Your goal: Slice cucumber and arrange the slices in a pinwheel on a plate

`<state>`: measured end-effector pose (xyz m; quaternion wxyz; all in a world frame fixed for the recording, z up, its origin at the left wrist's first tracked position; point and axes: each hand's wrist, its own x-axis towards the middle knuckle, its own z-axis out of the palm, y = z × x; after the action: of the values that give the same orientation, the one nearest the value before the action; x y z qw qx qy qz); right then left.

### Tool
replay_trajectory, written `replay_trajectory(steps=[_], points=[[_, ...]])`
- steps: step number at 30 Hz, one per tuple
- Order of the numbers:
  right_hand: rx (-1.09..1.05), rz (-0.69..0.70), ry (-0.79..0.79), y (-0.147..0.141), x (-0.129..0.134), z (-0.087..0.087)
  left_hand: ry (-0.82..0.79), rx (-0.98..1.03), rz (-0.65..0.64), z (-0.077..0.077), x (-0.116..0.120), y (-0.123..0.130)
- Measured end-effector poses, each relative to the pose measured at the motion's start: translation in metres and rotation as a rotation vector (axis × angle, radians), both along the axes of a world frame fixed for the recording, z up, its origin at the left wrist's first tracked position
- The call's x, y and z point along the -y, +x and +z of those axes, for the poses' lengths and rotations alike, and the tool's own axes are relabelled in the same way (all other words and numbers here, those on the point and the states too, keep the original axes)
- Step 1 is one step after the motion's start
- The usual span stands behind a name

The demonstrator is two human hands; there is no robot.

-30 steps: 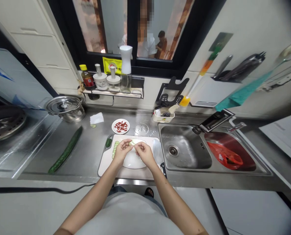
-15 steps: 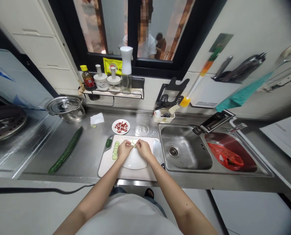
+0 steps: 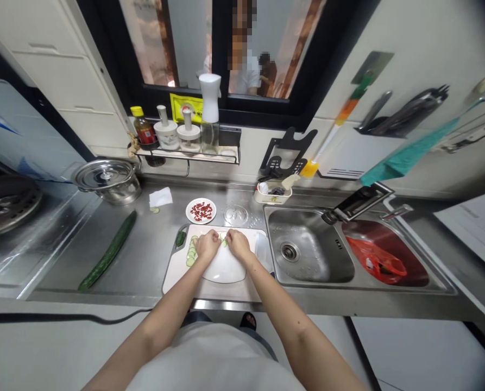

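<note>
A white plate (image 3: 226,269) rests on the pale cutting board (image 3: 181,285), below my wrists. Over its far part, my left hand (image 3: 208,245) and my right hand (image 3: 238,244) are close together, fingers pinched at pale cucumber slices (image 3: 223,239) between them. How the slices sit in the fingertips is partly hidden. Left of my left hand, a row of overlapping cucumber slices (image 3: 191,254) lies on the board. A dark green cucumber end (image 3: 180,238) is at the board's upper left corner.
A whole cucumber (image 3: 108,255) lies left of the board. Behind it are a small plate of red pieces (image 3: 201,210), a white tissue (image 3: 161,196) and a lidded steel pot (image 3: 107,179). The double sink (image 3: 311,277) adjoins on the right, a red bag (image 3: 376,260) in its far basin.
My left hand has turned slightly, its fingers curled more. Both hands stay over the plate's far part, with the slices between them showing a little differently. The view has shifted slightly.
</note>
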<state>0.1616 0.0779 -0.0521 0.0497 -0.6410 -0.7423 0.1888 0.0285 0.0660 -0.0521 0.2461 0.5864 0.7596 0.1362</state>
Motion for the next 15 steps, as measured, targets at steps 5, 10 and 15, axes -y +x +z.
replay_trajectory(steps=[5,10,15], points=[[0.030,0.024,-0.009,-0.0010,-0.0021,-0.0023,-0.020,-0.036,-0.023,0.0017,-0.0018,-0.0002],[0.060,0.041,-0.017,-0.0014,-0.0044,-0.0040,-0.019,-0.065,-0.037,0.0025,-0.0024,0.0012],[0.081,0.060,-0.015,-0.0021,-0.0064,-0.0061,-0.015,-0.096,-0.061,0.0021,-0.0034,0.0023]])
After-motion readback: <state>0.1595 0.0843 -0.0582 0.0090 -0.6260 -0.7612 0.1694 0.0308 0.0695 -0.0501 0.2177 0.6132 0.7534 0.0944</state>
